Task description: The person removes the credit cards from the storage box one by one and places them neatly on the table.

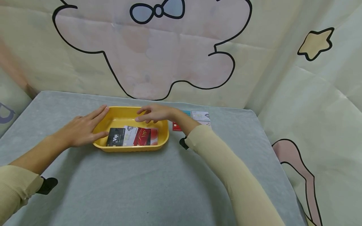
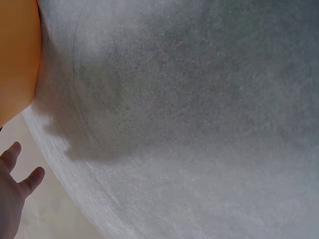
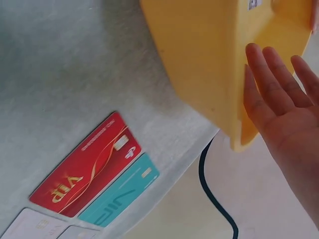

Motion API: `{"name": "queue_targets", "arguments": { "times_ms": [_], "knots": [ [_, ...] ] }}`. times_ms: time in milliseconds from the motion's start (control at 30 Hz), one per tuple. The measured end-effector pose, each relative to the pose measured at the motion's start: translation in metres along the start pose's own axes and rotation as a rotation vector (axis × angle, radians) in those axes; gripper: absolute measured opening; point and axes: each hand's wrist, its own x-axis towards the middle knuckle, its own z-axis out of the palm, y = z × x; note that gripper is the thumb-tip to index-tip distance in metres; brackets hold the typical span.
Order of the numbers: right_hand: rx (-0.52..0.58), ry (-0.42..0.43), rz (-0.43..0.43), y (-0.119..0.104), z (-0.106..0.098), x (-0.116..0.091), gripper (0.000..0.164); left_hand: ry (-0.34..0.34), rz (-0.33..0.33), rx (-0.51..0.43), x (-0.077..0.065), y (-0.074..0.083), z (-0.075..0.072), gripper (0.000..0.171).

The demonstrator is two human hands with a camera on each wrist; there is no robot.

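Observation:
A yellow plastic tray (image 1: 131, 149) sits on the cloth. Inside it, along the near side, lie a black VIP card (image 1: 115, 139), a white card (image 1: 129, 138), a dark red VIP card (image 1: 142, 137) and a lighter red card (image 1: 154, 136), partly overlapping. My left hand (image 1: 85, 128) rests at the tray's left rim with straight fingers, the thumb reaching over the edge. Over the tray's right part hovers my right hand (image 1: 154, 113), its fingers loosely bent with nothing visible in them. Right of the tray lie a red VIP card (image 3: 87, 164), a teal VIP card (image 3: 121, 190) and white cards (image 1: 200, 115).
A grey-blue cloth (image 1: 147, 188) covers the table. Behind it and on the right hang pale curtains (image 1: 268, 78) printed with cartoon shapes. A dark curved line (image 3: 214, 196) shows past the table edge in the right wrist view.

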Motion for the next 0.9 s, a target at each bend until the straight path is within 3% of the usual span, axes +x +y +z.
{"name": "queue_targets", "arguments": {
  "times_ms": [900],
  "knots": [
    [-0.018, -0.081, 0.019, -0.026, 0.022, 0.035, 0.064, -0.015, -0.007, -0.011, 0.002, -0.001, -0.001, 0.092]
  ]
}}
